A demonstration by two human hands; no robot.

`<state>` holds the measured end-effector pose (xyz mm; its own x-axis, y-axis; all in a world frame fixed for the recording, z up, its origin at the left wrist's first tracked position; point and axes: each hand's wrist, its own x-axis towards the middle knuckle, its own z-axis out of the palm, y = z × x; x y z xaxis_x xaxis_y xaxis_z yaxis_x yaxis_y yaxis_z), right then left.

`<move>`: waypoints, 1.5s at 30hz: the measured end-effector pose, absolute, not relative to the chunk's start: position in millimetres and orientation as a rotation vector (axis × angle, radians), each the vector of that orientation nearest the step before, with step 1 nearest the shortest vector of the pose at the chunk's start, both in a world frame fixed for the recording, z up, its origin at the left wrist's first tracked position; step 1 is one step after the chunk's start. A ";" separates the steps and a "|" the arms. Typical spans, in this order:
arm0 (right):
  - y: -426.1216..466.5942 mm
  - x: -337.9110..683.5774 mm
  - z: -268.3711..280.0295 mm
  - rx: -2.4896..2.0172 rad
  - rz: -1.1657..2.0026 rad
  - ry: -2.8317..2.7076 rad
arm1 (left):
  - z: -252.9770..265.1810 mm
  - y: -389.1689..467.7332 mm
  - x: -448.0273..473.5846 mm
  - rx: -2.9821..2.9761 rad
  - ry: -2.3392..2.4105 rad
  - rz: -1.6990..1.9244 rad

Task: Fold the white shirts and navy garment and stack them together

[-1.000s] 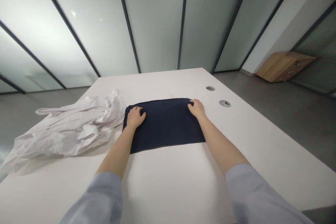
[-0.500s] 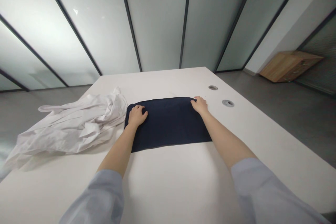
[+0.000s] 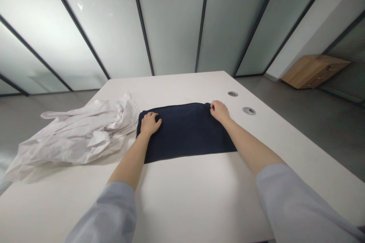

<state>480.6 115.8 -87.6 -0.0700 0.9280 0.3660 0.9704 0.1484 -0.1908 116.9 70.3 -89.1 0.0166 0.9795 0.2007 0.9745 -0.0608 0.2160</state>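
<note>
A dark navy piece of folded cloth (image 3: 185,133) lies flat on the white table in front of me, roughly a rectangle. My left hand (image 3: 149,123) rests on its far left corner with the fingers spread and the thumb apart. At the far right corner, my right hand (image 3: 220,111) is closed, pinching the cloth's edge, which bunches slightly there. What kind of garment or fabric it is, I cannot tell.
To the left lies a crumpled heap of white cloth (image 3: 94,133), touching or nearly touching the navy cloth. Two round grommets (image 3: 249,111) are set in the white table (image 3: 185,197) at the right. A wooden cabinet (image 3: 313,71) stands on the floor beyond, by frosted glass panels (image 3: 173,19).
My right hand has closed on the far right corner of the navy cloth, and that side has shifted slightly to the right. My left hand stays on the left corner.
</note>
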 end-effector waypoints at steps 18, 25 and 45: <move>132.6 497.4 -82.2 -1.769 0.332 -1.549 | -89.0 70.7 116.6 2.201 2.129 0.488; 146.8 495.5 -76.2 -1.814 0.612 -1.619 | -90.0 70.8 116.9 2.198 2.135 0.494; 147.6 447.6 -51.9 -1.581 0.677 -2.068 | -89.5 69.8 118.7 2.169 2.143 0.506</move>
